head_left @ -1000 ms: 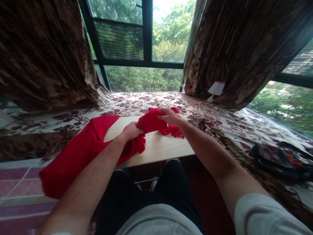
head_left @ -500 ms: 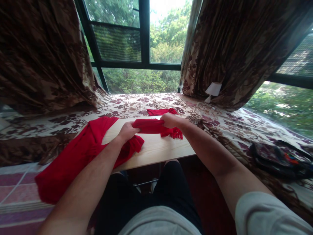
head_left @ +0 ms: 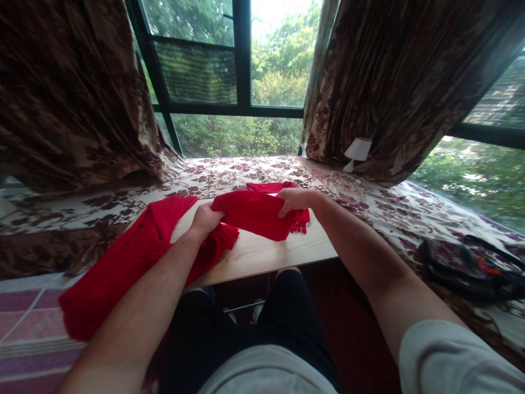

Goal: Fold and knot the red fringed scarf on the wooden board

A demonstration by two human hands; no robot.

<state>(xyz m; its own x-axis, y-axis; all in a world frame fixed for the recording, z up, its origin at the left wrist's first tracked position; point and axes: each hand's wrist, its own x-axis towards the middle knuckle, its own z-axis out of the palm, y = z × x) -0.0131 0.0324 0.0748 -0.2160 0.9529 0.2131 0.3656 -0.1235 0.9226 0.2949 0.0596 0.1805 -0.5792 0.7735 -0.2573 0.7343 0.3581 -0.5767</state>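
A red fringed scarf is stretched between my two hands above a pale wooden board. My left hand is closed on its left end, fingers wrapped round the gathered cloth. On the other side, my right hand pinches the upper edge, thumb in front. The cloth between them hangs spread and slightly slack, and its tasselled end shows below my right hand. More red cloth drapes over the board's left side, partly hidden by my left forearm. Whether it is all one piece I cannot tell.
Behind the board lies a floral-covered ledge below the window. A small white lamp stands on it at the right. A dark bag rests farther right. Striped bedding is at the lower left.
My hands have moved apart, the left one leftward and the right one slightly rightward. The scarf between them, a narrow folded band before, is now spread wider and hangs lower.
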